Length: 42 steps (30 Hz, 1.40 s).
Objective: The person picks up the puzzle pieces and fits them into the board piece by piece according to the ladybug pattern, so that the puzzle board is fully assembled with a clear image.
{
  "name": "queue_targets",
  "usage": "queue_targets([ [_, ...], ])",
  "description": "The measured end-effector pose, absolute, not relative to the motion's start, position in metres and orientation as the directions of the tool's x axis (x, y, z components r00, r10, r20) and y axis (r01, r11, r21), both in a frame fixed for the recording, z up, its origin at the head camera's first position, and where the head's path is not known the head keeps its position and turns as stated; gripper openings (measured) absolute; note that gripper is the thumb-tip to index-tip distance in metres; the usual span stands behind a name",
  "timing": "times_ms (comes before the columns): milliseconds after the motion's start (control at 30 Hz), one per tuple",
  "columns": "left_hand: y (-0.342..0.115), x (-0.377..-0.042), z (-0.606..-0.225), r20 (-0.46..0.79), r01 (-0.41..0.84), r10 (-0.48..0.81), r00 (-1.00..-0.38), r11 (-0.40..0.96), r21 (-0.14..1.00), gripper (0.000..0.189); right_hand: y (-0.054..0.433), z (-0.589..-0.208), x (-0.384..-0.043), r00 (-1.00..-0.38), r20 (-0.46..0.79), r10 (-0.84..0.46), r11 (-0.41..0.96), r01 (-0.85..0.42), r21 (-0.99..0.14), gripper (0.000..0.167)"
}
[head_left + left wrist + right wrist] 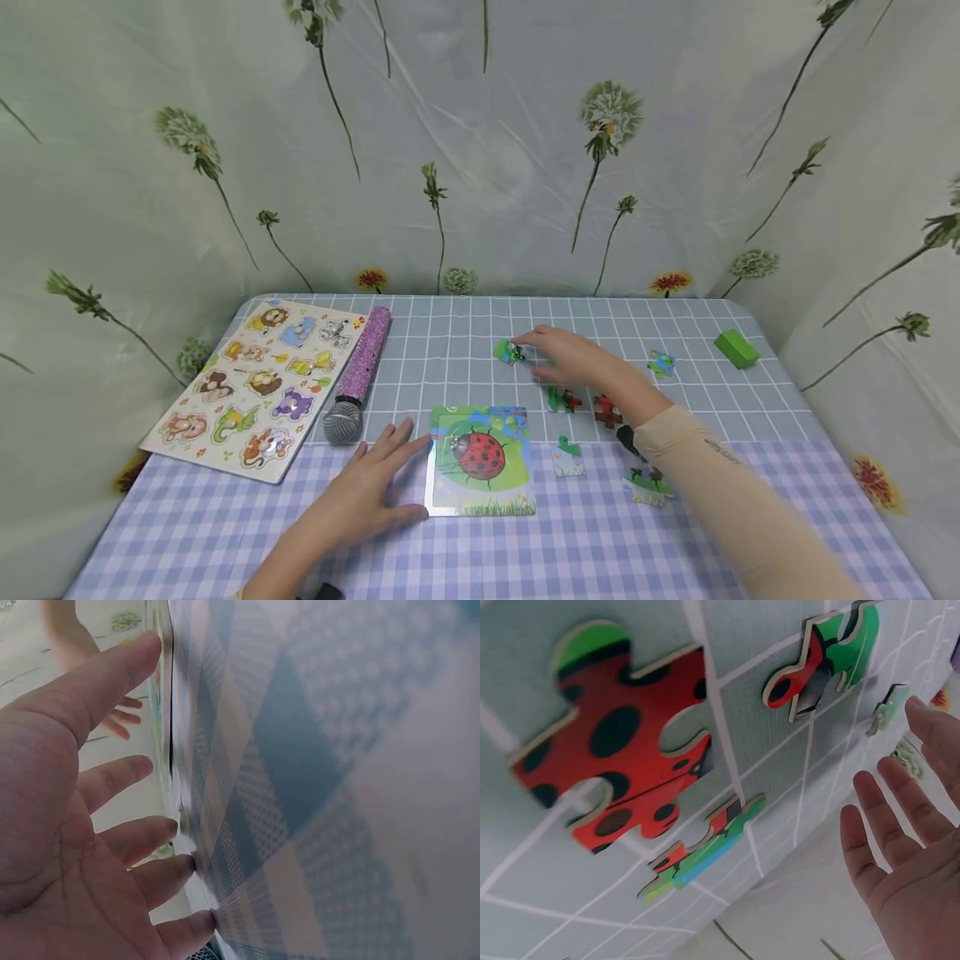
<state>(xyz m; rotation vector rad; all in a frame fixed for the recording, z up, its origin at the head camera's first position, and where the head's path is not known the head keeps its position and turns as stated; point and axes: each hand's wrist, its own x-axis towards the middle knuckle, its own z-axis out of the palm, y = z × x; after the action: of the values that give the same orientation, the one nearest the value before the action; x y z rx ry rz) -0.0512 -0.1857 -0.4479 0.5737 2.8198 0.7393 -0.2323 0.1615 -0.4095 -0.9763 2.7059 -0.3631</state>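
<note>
A square ladybug puzzle board [482,461] lies flat at the middle front of the table. Along its left edge rests my left hand [367,490], fingers spread, with thumb and index finger at the border. The left wrist view shows that palm [45,847] with nothing in it. Farther back, my right hand [573,358] reaches over the grid cloth with its fingertips beside a green puzzle piece [506,350]. In the right wrist view its fingers [885,825] are loosely extended and grip nothing. Near that arm lie a red spotted piece [615,742] and a green-and-red piece [847,649].
Other loose pieces include a blue-green piece [662,363], a white-and-green piece [568,460] and a grassy piece [649,490]. A green block [737,348] sits at the back right. Leftward lie a pink glittery microphone [363,358] and an animal puzzle board [217,417].
</note>
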Motion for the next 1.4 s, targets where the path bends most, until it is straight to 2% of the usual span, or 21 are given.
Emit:
queue_targets([
  [333,-0.184,-0.052,-0.452,-0.109,0.283,0.387,-0.915,0.812,0.510,0.086,0.145,-0.418,-0.251,-0.717,-0.144,-0.682,0.717,-0.617,-0.323,0.058],
  [500,-0.181,-0.051,-0.450,-0.117,0.268,0.375,-0.919,0.816,0.512,0.085,0.142,-0.425,-0.257,-0.721,-0.138,-0.679,0.722,-0.621,-0.305,0.058],
  [833,-0.181,-0.050,-0.449,-0.125,0.261,0.374,-0.919,0.814,0.518,0.085,0.141,-0.426,-0.259,-0.730,-0.125,-0.672,0.727,-0.620,-0.295,0.057],
  [1400,-0.181,-0.050,-0.449,-0.123,0.266,0.377,-0.918,0.815,0.514,0.085,0.141,-0.431,-0.261,-0.714,-0.161,-0.682,0.713,-0.600,-0.363,0.052],
])
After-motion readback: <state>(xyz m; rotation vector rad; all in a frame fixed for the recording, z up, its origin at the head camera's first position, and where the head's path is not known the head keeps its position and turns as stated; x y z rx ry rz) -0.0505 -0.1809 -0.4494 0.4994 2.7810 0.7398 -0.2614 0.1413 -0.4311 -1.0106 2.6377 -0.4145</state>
